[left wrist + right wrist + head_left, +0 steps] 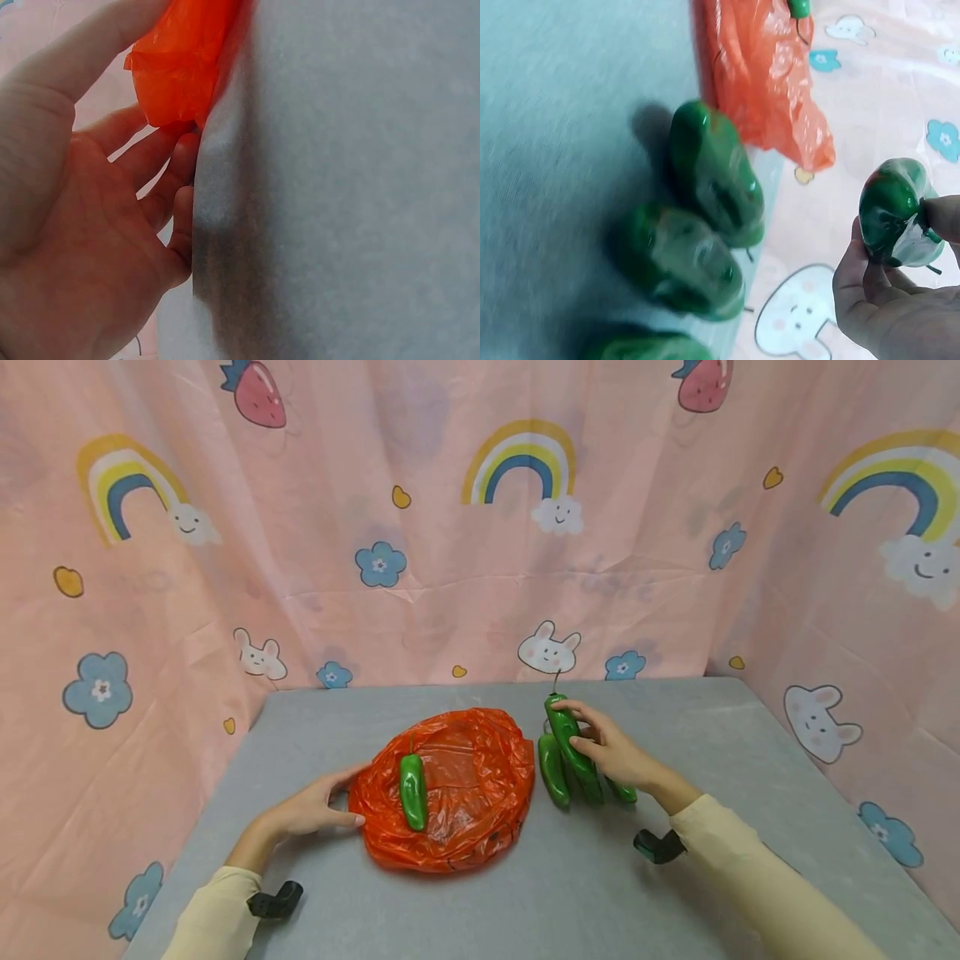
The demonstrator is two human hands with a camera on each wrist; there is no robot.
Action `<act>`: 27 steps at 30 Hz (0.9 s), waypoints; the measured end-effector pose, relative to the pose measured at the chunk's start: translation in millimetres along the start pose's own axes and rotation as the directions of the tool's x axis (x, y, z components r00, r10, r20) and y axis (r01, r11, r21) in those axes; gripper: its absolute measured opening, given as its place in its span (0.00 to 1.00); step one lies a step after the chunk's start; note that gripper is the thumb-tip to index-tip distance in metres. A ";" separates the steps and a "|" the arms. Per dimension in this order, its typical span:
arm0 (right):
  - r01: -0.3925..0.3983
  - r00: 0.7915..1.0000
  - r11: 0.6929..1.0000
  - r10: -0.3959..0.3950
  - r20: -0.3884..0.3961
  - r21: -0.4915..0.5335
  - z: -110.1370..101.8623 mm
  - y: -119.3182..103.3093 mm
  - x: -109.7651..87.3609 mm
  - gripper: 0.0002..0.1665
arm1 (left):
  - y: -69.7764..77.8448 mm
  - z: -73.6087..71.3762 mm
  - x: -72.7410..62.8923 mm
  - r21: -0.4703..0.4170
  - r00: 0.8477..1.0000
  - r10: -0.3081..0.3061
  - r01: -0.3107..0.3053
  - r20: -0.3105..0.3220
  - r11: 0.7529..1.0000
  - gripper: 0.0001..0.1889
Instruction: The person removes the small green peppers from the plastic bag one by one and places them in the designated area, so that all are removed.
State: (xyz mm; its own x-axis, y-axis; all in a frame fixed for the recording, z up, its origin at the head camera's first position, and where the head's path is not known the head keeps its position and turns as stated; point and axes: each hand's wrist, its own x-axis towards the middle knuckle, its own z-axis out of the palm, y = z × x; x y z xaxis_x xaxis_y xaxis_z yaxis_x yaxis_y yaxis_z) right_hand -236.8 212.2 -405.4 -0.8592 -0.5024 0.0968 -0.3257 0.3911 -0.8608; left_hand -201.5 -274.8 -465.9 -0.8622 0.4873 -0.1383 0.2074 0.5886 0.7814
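My right hand point(611, 752) pinches a long green chili pepper point(564, 731) between thumb and fingers. In the right wrist view, that held pepper point(891, 214) is raised off the table, its thin stem pointing away. Under and beside it lie more green peppers point(553, 770), several of which show in the right wrist view point(716, 176). An orange-red plastic bag point(480, 827) lies spread wide, with one green pepper point(413, 793) on its left part. At the bag's left edge is my left hand point(318, 806), thumb and fingers spread apart, touching the plastic point(176, 82).
All this rests on a grey table point(600, 877). A pink curtain point(457, 635) printed with rainbows, rabbits and flowers stands behind the table and along both sides. Black camera mounts point(276, 900) sit on both wrists.
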 end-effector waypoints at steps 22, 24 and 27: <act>-0.116 0.992 0.987 0.111 -0.055 -0.108 -41.6 15.1 -28.7 0.29 | -0.3 -0.5 -0.8 0.018 1.000 -0.004 0.004 -0.002 1.000 0.47; -0.117 0.992 0.987 0.112 -0.059 -0.107 -43.5 16.2 -29.9 0.29 | -0.5 -0.4 -0.7 0.021 1.000 -0.007 0.007 -0.001 1.000 0.47; -0.117 0.992 0.987 0.111 -0.061 -0.109 -46.5 18.7 -31.8 0.29 | -0.5 -0.1 -0.1 0.023 1.000 -0.005 0.005 0.002 1.000 0.48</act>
State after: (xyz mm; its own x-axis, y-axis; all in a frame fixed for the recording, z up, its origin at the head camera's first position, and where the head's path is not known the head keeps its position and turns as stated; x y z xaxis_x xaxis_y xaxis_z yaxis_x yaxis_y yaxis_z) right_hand -233.9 271.4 -401.3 -0.9126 -0.4077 0.0310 -0.2637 0.5290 -0.8066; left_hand -201.6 -275.2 -466.2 -0.8622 0.4856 -0.1440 0.2133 0.6060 0.7664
